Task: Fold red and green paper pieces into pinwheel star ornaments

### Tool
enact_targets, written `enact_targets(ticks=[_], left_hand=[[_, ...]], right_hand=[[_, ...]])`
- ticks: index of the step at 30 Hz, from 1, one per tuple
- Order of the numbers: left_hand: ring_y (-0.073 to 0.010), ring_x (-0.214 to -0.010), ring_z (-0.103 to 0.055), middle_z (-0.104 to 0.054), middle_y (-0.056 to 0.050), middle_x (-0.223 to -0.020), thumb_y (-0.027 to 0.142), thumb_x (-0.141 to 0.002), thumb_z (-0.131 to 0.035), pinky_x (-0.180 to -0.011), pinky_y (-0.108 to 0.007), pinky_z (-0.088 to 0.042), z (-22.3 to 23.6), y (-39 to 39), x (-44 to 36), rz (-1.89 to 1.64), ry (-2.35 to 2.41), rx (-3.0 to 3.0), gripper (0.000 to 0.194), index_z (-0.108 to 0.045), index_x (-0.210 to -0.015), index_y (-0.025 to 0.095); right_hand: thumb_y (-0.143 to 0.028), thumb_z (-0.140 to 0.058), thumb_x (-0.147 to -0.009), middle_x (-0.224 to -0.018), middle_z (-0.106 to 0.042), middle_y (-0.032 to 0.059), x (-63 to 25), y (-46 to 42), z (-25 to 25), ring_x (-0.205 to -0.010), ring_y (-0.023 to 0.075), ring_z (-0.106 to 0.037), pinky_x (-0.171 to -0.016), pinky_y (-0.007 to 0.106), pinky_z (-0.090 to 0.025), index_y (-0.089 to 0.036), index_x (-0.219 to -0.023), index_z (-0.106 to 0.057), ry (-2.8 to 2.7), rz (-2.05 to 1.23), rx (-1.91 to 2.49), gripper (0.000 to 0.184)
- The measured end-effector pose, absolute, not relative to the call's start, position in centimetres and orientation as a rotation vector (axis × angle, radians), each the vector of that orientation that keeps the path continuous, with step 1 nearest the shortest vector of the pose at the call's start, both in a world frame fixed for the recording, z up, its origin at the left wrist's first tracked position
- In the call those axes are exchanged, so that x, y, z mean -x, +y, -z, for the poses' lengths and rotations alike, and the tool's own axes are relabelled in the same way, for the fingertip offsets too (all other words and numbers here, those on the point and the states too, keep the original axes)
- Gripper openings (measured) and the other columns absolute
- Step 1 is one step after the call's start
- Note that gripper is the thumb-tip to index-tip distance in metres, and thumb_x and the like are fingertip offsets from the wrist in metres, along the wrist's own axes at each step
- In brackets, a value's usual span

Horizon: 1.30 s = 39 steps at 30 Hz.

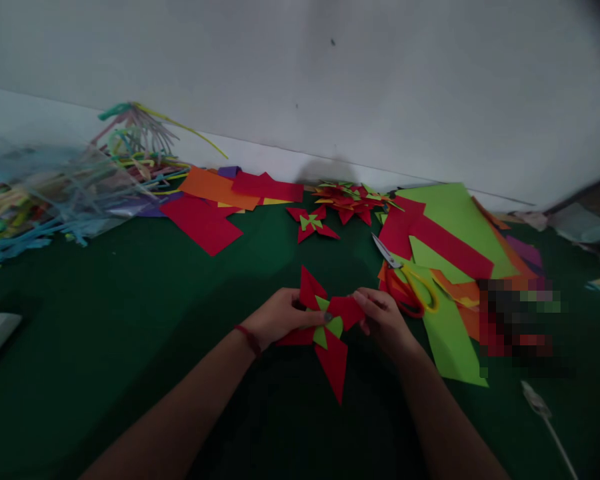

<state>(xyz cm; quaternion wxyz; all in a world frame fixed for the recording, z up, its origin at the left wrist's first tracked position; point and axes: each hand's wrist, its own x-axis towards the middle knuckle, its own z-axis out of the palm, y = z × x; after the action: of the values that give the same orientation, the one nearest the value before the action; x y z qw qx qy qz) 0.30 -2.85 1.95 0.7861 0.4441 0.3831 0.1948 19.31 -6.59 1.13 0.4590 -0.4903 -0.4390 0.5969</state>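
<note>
A red paper pinwheel (336, 367) with a smaller green pinwheel shape (335, 326) at its centre is held up over the green tabletop. My left hand (283, 317) grips it from the left, thumb pressed on the green centre and fingers behind. At its right blade, my right hand (381, 313) pinches the red paper between thumb and fingers. Beyond my hands lies another red and green pinwheel (312, 223), flat on the table. A pile of similar pinwheels (353, 198) sits just behind it, by the wall.
Scissors (414, 287) with yellow and red handles lie open on paper at right. Green sheets (445, 200) and a red strip (453, 247) spread there. Red paper (203, 223) and orange paper (220, 190) lie left, near pipe cleaners (25, 227). A white cable (555, 430) is front right.
</note>
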Motion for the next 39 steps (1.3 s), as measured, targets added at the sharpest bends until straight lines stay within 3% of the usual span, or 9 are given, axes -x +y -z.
enact_targets(ticks=[7, 13, 16, 19, 23, 29, 39], left_hand=[[-0.0209, -0.080, -0.064, -0.069, -0.008, -0.086, 0.029, -0.061, -0.071, -0.076, -0.033, -0.048, -1.8, -2.8, -0.2, -0.417, 0.795, -0.951, 0.029, -0.066, -0.084, 0.013], [-0.0215, -0.080, -0.064, -0.068, -0.009, -0.086, 0.030, -0.061, -0.071, -0.076, -0.035, -0.049, -1.9, -2.7, -0.1, -0.437, 0.798, -0.915, 0.029, -0.065, -0.083, 0.013], [-0.0200, -0.078, -0.064, -0.069, -0.008, -0.086, 0.030, -0.062, -0.071, -0.074, -0.032, -0.050, -1.6, -2.6, -0.2, -0.569, 0.855, -0.880, 0.029, -0.064, -0.085, 0.013], [-0.0190, -0.079, -0.064, -0.068, -0.008, -0.086, 0.030, -0.064, -0.070, -0.076, -0.031, -0.049, -1.2, -2.4, -0.5, -0.731, 0.937, -0.802, 0.029, -0.063, -0.087, 0.013], [-0.0199, -0.081, -0.063, -0.068, -0.008, -0.085, 0.033, -0.067, -0.067, -0.078, -0.033, -0.049, -1.2, -2.3, -0.7, -0.798, 0.939, -0.742, 0.034, -0.062, -0.093, 0.013], [-0.0184, -0.083, -0.063, -0.068, -0.007, -0.091, 0.029, -0.067, -0.067, -0.083, -0.032, -0.046, -1.0, -2.3, -0.6, -0.751, 0.901, -0.811, 0.031, -0.063, -0.094, 0.014], [-0.0196, -0.082, -0.063, -0.067, -0.008, -0.093, 0.030, -0.065, -0.069, -0.074, -0.031, -0.049, -0.9, -2.9, -1.3, -0.787, 1.055, -0.864, 0.030, -0.064, -0.090, 0.015]], right_hand=[[-0.036, -0.063, -0.070, -0.038, -0.044, -0.0058, -19.3, -6.5, -1.1, -0.031, 0.0047, -0.035, -0.032, 0.019, -0.024, -0.018, -0.046, -0.045, -1.047, -1.414, 1.205, 0.036], [-0.051, -0.042, -0.081, -0.034, -0.046, -0.0008, -19.6, -6.5, -0.7, -0.034, 0.0095, -0.043, -0.039, 0.023, -0.031, -0.018, -0.043, -0.053, -1.088, -1.426, 1.215, 0.052], [-0.056, -0.034, -0.082, -0.043, -0.053, 0.0015, -19.3, -6.3, -0.7, -0.041, 0.0116, -0.048, -0.043, 0.024, -0.034, -0.018, -0.053, -0.059, -1.101, -1.401, 1.279, 0.054], [-0.055, -0.041, -0.079, -0.056, -0.057, 0.0007, -18.5, -6.3, -1.0, -0.049, 0.0117, -0.050, -0.046, 0.023, -0.036, -0.018, -0.068, -0.063, -1.194, -1.392, 1.384, 0.044], [-0.044, -0.057, -0.073, -0.060, -0.055, -0.0025, -17.4, -6.5, -1.1, -0.051, 0.0098, -0.047, -0.045, 0.021, -0.033, -0.019, -0.072, -0.061, -1.367, -1.271, 1.478, 0.026], [-0.041, -0.054, -0.077, -0.064, -0.059, -0.0025, -17.3, -6.4, -1.1, -0.057, 0.0110, -0.053, -0.051, 0.021, -0.039, -0.020, -0.073, -0.061, -1.324, -1.190, 1.473, 0.022], [-0.042, -0.052, -0.078, -0.064, -0.057, -0.0015, -17.2, -6.4, -0.8, -0.058, 0.0117, -0.052, -0.051, 0.022, -0.039, -0.019, -0.077, -0.060, -1.388, -1.195, 1.480, 0.024]])
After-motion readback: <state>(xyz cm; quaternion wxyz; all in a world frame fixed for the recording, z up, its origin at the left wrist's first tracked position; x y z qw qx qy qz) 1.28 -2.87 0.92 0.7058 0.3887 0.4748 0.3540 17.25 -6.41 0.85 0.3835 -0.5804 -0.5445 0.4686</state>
